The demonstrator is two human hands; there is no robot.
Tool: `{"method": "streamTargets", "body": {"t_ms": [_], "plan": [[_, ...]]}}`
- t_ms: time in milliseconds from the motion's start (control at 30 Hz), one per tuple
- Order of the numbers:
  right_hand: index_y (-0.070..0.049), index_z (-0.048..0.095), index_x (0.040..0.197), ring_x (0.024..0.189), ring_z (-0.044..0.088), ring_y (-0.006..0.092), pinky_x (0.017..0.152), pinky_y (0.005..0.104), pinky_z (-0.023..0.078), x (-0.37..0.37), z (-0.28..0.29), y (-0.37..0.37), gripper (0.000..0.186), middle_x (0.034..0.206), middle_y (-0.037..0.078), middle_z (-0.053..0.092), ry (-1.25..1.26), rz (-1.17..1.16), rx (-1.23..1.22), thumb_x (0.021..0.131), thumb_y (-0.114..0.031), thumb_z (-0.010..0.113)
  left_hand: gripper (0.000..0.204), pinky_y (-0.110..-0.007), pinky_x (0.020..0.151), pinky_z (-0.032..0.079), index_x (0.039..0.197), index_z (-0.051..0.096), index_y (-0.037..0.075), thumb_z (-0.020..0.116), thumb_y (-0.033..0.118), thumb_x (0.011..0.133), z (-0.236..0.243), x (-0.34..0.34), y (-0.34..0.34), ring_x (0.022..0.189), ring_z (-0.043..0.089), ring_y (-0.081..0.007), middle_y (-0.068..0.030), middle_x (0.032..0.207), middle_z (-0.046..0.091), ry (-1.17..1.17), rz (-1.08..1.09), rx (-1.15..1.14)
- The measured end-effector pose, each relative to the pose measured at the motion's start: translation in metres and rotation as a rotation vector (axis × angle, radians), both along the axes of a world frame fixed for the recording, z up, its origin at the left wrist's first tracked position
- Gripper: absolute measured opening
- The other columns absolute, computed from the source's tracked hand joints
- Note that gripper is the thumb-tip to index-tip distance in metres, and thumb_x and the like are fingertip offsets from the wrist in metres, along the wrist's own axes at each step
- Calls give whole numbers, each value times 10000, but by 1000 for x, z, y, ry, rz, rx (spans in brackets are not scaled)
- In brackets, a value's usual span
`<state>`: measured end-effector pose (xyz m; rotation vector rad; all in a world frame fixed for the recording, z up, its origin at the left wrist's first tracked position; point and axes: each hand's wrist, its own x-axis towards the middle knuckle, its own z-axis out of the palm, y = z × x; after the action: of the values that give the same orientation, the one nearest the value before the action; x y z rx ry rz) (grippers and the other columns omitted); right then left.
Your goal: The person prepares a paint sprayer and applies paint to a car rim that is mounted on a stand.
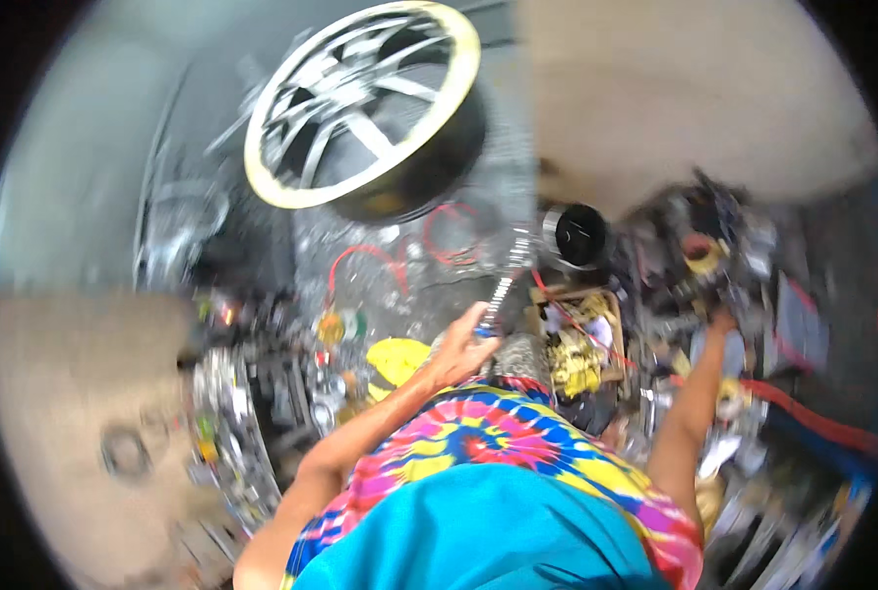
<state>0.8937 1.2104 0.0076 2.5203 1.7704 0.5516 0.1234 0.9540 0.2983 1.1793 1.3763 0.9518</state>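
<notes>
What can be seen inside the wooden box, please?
Inside the wooden box, crumpled yellow material and something whitish show, too blurred to identify. A thin red hose crosses over it. The contents hide the bottom, so what lies beneath cannot be seen.

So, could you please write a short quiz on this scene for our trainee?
1. Which hand holds the long silvery thing?
A) left hand
B) right hand

2. True or false: in the picture, the wheel is farther left than the wooden box.

3. Fill in the colour: the curved cord or hose on the floor just below the wheel is ____.

Key: 1. A; 2. True; 3. red.
</notes>
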Motion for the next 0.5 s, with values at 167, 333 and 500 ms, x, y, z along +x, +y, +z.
{"method": "streamTargets", "body": {"t_ms": [167,333,500], "plan": [[-54,696,1291,1081,714,370,928,484,552,-145,3,-58,414,1290,208,716,234,-169,264,963,-296,620,380,-320,640,443,1253,553,46,669,104,895,22,-23,-35,774,511,-114,-40,866,532,115,129,-24],[-16,698,1288,1078,708,331,935,437,551,-240,55,-98,374,1300,226,707,424,-77,341,1001,-219,569,399,-344,579,414,1242,521,16,660,142,890,-19,-16,-58,661,489,-131,-80,796,539,29,288,22],[19,674,1272,992,671,225,857,363,553,-515,169,-150,323,1194,137,711,1142,582,-55,1025,-188,651,383,-351,563,409,1227,531,26,659,142,885,11,-37,-87,640,487,-123,-53,791,552,-99,433,13]]}}
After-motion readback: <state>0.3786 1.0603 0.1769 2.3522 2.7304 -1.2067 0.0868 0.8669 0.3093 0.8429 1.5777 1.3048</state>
